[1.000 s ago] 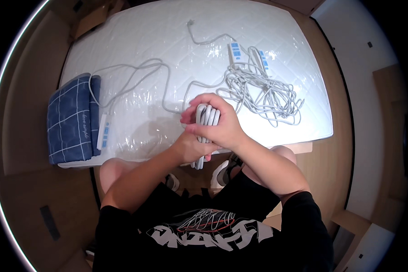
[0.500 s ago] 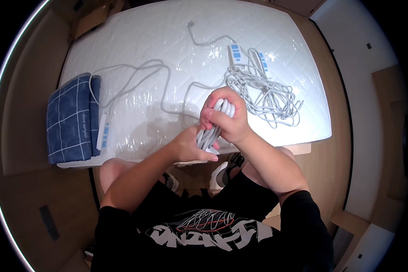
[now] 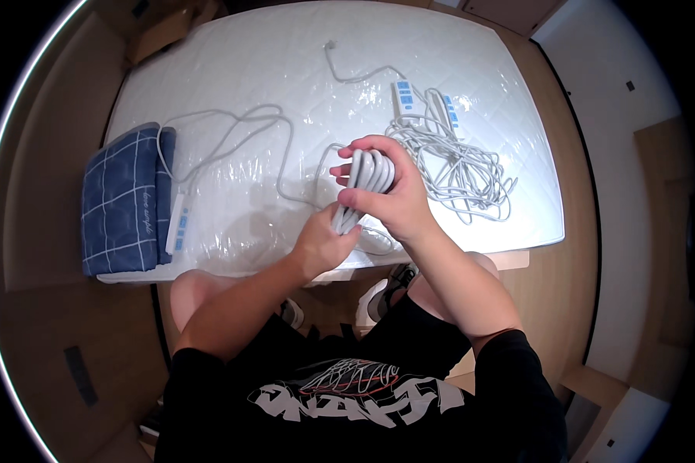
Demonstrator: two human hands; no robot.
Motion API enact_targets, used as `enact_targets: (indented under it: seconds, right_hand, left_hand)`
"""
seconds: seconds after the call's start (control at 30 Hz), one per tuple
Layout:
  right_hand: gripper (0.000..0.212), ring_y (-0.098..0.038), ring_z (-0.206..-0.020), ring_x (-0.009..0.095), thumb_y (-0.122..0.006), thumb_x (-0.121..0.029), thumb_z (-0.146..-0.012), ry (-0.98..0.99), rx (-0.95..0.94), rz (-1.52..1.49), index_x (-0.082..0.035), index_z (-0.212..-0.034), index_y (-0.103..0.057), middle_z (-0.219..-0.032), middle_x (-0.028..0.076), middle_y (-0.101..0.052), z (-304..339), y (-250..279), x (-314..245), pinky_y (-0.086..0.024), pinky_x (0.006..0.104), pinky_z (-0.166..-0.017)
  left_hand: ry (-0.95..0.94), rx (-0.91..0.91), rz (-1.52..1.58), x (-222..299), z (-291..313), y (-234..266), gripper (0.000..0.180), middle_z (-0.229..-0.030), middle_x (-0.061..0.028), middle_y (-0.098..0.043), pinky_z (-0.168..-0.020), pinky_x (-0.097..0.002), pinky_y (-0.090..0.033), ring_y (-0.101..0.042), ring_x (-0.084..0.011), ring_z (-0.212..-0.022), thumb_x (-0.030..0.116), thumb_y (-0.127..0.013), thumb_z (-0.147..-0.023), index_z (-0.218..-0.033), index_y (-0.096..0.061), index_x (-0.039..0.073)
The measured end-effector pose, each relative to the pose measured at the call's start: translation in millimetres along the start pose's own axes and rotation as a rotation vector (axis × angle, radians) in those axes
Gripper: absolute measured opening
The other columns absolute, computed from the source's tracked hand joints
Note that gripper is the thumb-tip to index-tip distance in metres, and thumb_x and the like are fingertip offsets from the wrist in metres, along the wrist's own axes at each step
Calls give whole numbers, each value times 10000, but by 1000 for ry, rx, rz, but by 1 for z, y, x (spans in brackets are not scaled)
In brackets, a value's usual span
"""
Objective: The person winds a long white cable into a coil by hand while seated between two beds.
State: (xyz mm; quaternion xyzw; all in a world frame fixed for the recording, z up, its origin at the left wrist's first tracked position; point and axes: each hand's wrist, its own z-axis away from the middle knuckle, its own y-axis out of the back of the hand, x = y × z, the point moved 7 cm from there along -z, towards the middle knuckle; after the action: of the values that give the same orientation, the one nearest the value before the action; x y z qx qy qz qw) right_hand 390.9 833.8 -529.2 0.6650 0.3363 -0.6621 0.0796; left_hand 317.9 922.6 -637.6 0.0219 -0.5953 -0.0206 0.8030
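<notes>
Right hand [image 3: 390, 202] grips coiled white cable bundle [image 3: 363, 181] above mattress [image 3: 286, 69] near edge; left hand [image 3: 324, 243] pinches bundle's lower end. Tangled cables with power strips [image 3: 448, 158] toward right edge. Folded navy checked blanket [image 3: 120, 201] at left edge, white controller [image 3: 176, 224] beside.

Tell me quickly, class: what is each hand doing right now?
Left hand: closed on the lower end of the cable coil.
Right hand: closed around the coil's upper part.
</notes>
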Motion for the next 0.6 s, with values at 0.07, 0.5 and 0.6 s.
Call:
enact_targets:
  seconds: [0.07, 0.5, 0.6]
  right_hand:
    - [530, -611, -1078, 277, -688, 97, -731, -90, 16, 0, -33, -1204, -489, -1158, 148, -587, -2, 6, 4, -534, 380, -877]
    - [111, -584, -562, 92, -681, -74, -859, 104, 200, 133, -5, -842, -596, -713, 30, -604, -12, 15, 6, -477, 230, -502]
    - [116, -583, -554, 92, -673, -87, -867, 163, 240, 188, -4, -841, -595, -686, 29, -594, -14, 19, 6, -470, 231, -486]
  left_hand:
    - [-268, 70, -208, 22, 6, 0, 254, -810, -133, -654, -615, -329, -504, -643, -190, -675, 97, -642, -828, -1048, -575, -10]
    - [-122, 72, -204, 7, 0, -7, 252, -790, -117, -639, -597, -324, -500, -619, -175, -623, 112, -663, -819, -1019, -579, -16]
    - [-92, 84, -153, 10, 1, -5, 308, -743, -68, -614, -525, -307, -479, -570, -122, -544, 127, -715, -793, -1027, -564, -6]
